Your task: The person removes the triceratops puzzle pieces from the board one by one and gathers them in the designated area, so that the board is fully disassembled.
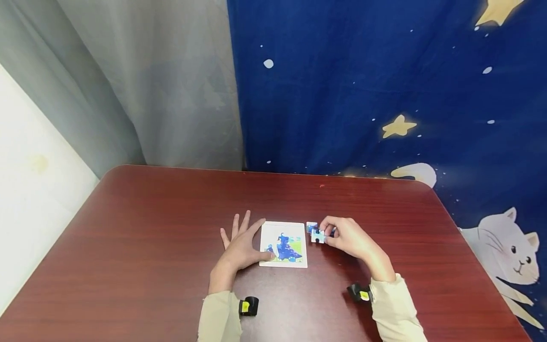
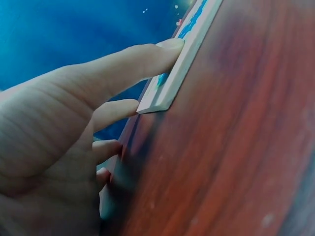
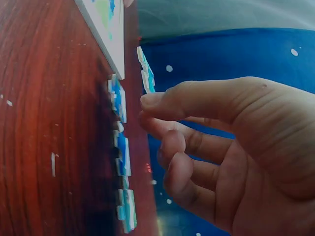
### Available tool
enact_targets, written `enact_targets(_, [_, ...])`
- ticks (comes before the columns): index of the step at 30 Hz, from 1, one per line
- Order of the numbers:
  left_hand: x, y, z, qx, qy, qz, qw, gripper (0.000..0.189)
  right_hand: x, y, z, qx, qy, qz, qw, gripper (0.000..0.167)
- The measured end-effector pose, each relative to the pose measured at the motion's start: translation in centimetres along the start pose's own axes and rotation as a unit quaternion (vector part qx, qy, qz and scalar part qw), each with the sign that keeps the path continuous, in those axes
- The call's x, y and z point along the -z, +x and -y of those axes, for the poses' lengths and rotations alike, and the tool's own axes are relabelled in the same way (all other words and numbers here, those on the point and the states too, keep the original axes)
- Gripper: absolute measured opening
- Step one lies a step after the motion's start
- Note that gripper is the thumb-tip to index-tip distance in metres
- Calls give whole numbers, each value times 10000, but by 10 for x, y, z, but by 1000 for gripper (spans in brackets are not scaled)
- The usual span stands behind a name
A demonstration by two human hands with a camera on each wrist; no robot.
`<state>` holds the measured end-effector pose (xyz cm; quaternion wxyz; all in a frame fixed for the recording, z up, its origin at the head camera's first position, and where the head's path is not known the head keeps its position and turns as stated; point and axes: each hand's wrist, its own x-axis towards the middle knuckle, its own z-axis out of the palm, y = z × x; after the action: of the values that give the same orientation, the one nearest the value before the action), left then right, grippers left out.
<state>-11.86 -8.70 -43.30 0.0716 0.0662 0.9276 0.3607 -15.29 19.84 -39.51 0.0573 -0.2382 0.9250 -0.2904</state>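
Observation:
A white-framed puzzle board (image 1: 284,224) lies flat on the table, with a partly filled blue, green and white picture in its lower part. My left hand (image 1: 239,249) is at its left side, fingers straight and spread. Its thumb (image 2: 170,46) presses on the board's face, and the index fingertip touches the edge. To the right of the board, my right hand (image 1: 352,240) pinches a light blue jigsaw piece (image 1: 316,236) between thumb and index finger. In the right wrist view that piece (image 3: 146,73) is held above the table.
Several loose jigsaw pieces (image 3: 123,152) lie in a row on the table beside the board, partly hidden by my right hand in the head view. The reddish-brown table (image 1: 171,228) ends at a grey curtain (image 1: 188,95) and a blue star-patterned curtain (image 1: 325,95).

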Motion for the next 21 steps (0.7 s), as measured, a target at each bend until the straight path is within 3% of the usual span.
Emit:
enact_targets(7, [3, 0, 2, -23, -60, 37, 10000, 90, -12, 6, 0, -40, -99, 242, 9997, 19])
enact_targets(21, [0, 3, 3, 12, -45, 63, 10000, 91, -20, 7, 2, -97, -676, 272, 9973, 21])
